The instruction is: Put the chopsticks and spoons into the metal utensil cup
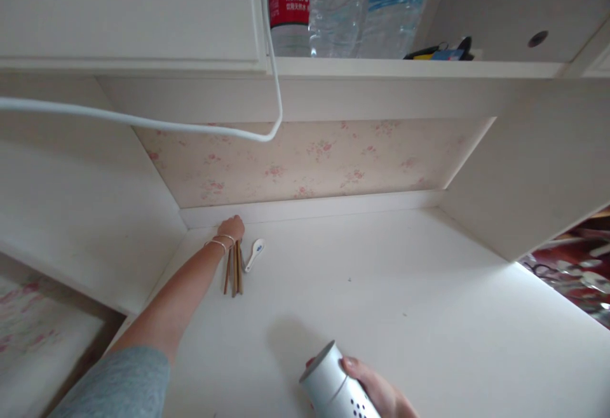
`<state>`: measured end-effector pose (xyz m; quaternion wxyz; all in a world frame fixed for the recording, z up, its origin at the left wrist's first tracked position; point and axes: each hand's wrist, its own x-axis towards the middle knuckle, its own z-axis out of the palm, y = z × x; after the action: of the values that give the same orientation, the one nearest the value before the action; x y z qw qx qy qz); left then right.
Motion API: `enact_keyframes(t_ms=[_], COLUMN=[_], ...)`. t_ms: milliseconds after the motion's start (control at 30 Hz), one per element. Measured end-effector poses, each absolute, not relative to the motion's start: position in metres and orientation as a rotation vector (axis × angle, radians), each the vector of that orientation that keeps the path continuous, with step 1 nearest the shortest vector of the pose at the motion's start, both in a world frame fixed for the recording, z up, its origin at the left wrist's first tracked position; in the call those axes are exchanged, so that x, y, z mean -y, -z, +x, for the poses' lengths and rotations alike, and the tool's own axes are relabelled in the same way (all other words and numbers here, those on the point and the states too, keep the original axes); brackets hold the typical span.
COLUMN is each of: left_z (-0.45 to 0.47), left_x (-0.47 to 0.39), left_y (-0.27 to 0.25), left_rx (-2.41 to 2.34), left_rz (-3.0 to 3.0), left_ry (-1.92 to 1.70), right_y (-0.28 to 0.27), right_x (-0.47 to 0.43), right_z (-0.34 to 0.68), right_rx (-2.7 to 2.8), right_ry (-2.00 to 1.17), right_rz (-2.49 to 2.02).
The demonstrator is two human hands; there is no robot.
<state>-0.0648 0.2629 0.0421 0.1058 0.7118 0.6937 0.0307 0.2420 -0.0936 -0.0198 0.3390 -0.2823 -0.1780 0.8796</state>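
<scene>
My left hand reaches to the back left of the white tabletop, its fingers closed at the far ends of a bunch of chopsticks. The fingertips are hidden from view. Beside the bunch, to its right, lies a white spoon with a small blue mark in its bowl. Close to me at the bottom, my right hand is wrapped round a silver metal utensil holder, a tilted cylinder with small dark holes in its side. Its far end faces up and left; the lower part is cut off by the frame.
A white cable hangs across the upper left. Overhead, a shelf carries several plastic bottles. White side panels flank the tabletop, and flowered wallpaper covers the back wall.
</scene>
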Motion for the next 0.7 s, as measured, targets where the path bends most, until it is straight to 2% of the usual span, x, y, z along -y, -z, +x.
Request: enact_keyframes(t_ms=[133, 267, 700], left_z=[-0.085, -0.093, -0.039], left_x=[-0.261, -0.261, -0.242], left_y=[-0.04, -0.043, -0.028], left_rx=[-2.177, -2.097, -1.09], left_rz=[2.042, 2.181, 2.893], left_ry=[0.041, 0.092, 0.172], right_y=[0.028, 0.032, 0.044], right_x=[0.091, 0.09, 0.093], right_z=[0.241, 0.239, 0.241], right_rx=[0.506, 0.501, 0.445], right_ry=[-2.272, -2.274, -2.274], right_rz=[-0.741, -0.741, -0.847])
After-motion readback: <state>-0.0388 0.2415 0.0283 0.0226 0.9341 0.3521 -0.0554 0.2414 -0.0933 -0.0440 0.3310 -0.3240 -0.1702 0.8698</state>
